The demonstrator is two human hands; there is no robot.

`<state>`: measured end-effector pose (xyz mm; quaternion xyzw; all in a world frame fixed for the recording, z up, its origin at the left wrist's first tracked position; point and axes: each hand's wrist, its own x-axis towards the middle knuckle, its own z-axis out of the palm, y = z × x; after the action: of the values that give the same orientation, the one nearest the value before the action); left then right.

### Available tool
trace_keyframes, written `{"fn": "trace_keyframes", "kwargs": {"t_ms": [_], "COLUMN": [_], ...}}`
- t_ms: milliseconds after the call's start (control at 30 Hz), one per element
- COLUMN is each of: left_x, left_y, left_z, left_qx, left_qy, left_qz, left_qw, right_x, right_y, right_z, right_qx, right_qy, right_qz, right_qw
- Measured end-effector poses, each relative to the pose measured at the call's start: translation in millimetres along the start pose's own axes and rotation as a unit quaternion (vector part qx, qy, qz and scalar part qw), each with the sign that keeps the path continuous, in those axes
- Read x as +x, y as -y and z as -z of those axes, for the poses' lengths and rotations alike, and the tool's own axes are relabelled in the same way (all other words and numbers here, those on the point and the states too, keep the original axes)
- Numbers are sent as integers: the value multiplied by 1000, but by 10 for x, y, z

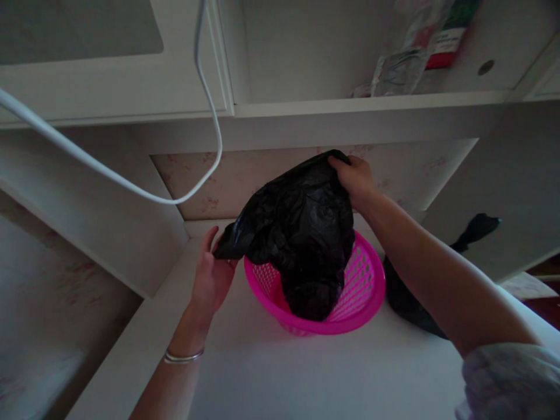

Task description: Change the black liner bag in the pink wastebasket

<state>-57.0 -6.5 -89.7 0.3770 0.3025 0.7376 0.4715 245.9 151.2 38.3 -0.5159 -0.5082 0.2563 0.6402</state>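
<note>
At the frame's centre, we hold two edges of a black bag (310, 227), left hand (214, 274) lower, right hand (355, 179) higher; its bottom is inside a pink basket (341, 327). A dark sack (406, 300) sits at right.

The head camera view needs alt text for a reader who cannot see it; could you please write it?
A person's left hand and right hand hold a black plastic bag, its lower part inside a pink perforated basket on a white surface. Another black bag sits to the right.
</note>
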Motion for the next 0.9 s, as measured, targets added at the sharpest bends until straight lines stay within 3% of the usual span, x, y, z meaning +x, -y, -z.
{"fn": "trace_keyframes", "kwargs": {"t_ms": [67, 133, 200, 267, 400, 500, 567, 733, 800, 900], "left_x": [-13, 42, 150, 288, 571, 720, 764, 785, 807, 831], "left_y": [-79, -118, -122, -114, -103, -78, -42, 28, 9, -59], "left_z": [-31, -57, -46, 39, 450, 813, 985, 1113, 1118, 1136], "left_qx": [115, 209, 179, 66, -77, -90, -73, -69, -87, -134], "left_qy": [24, -18, -84, -131, -164, -176, -185, -182, -176, -167], "left_qz": [-73, -106, -93, -58, -51, -69, -62, -40, -45, -56], "left_qw": [990, 972, 976, 987, 982, 978, 978, 980, 980, 975], "right_x": [-53, -151, -278, -418, -729, -1014, -1217, -1628, -1736, -1851], "right_y": [78, 217, 378, 508, 558, 427, 295, -19, -99, -203], "right_z": [-90, -185, -246, -243, -50, 163, 294, 586, 718, 907], "right_qx": [57, 124, 182, 202, 125, 25, -55, -231, -239, -179], "right_qy": [47, 118, 193, 243, 228, 189, 201, 348, 393, 412], "right_qz": [16, 38, 75, 131, 268, 326, 336, 328, 333, 361], "right_qw": [997, 984, 961, 940, 928, 926, 919, 847, 823, 817]}}
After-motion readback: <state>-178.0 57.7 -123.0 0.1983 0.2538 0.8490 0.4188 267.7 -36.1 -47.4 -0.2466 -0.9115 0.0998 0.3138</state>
